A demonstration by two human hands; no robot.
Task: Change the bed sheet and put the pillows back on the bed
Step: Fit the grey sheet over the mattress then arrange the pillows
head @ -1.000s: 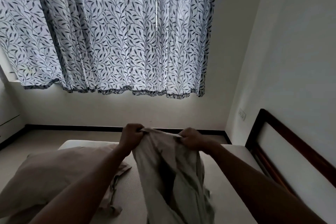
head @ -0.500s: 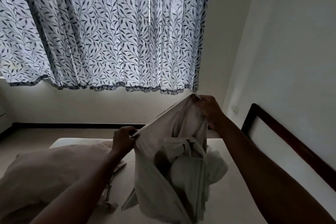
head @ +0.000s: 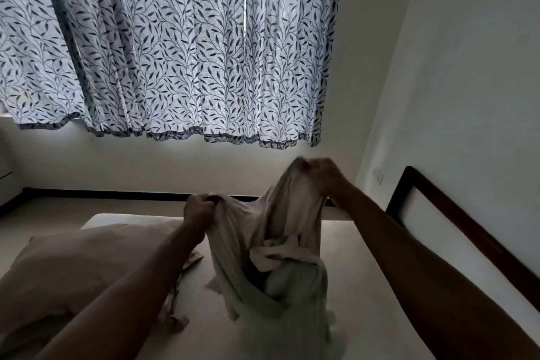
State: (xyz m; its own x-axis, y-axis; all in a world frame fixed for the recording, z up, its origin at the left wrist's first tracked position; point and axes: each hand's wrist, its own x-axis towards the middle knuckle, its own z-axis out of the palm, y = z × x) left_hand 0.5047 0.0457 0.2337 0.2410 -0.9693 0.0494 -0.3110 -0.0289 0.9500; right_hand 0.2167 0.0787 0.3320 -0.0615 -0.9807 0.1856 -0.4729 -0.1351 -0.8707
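Unfolding step, by my judgement: left hand [head: 199, 211] and right hand [head: 323, 174], fingers pinching its top edge, held the crumpled pale-beige cloth sheet [head: 271, 257] over the bare off-white mattress [head: 371, 272]; next, probably find the corners and shake it open.

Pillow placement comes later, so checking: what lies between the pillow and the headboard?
Head view: the bunched cloth, held by left hand and right hand, over bare mattress.

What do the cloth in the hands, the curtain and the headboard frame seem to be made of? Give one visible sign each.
Cloth: soft matte fabric, perhaps cotton; it droops in loose folds.
Curtain: thin printed fabric; daylight glows through.
Headboard frame: seemingly dark wood, smooth with a faint sheen.
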